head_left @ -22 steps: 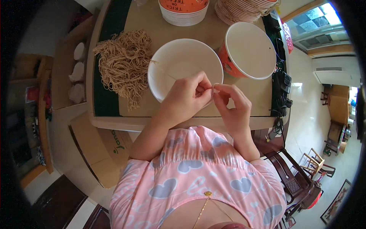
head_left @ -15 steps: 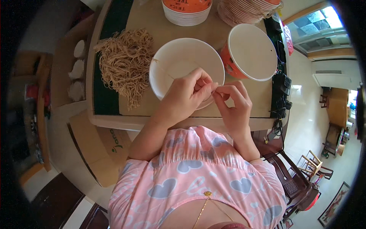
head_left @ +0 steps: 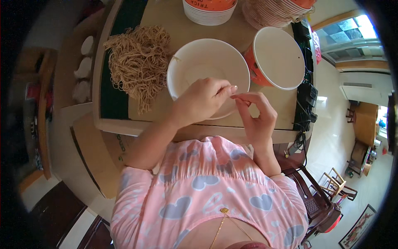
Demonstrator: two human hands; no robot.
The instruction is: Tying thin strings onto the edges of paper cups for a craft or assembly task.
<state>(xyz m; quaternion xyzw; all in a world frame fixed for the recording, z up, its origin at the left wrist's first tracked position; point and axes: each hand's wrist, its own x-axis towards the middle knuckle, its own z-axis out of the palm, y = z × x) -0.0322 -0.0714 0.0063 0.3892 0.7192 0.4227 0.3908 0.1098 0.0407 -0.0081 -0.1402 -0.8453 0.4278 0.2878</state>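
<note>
1. My left hand (head_left: 202, 101) pinches closed over the near rim of the round white paper bowl (head_left: 207, 68).
2. My right hand (head_left: 258, 115), fingertips pinched together, meets it just right of that rim.
3. The pile of tan dried noodles (head_left: 139, 62) lies left of the bowl.

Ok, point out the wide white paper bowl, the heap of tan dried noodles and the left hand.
Wide white paper bowl (head_left: 195, 62): head view, bare inner wall.
Heap of tan dried noodles (head_left: 139, 62): head view, middle of the pile.
Left hand (head_left: 203, 101): head view, back of the hand.
</note>
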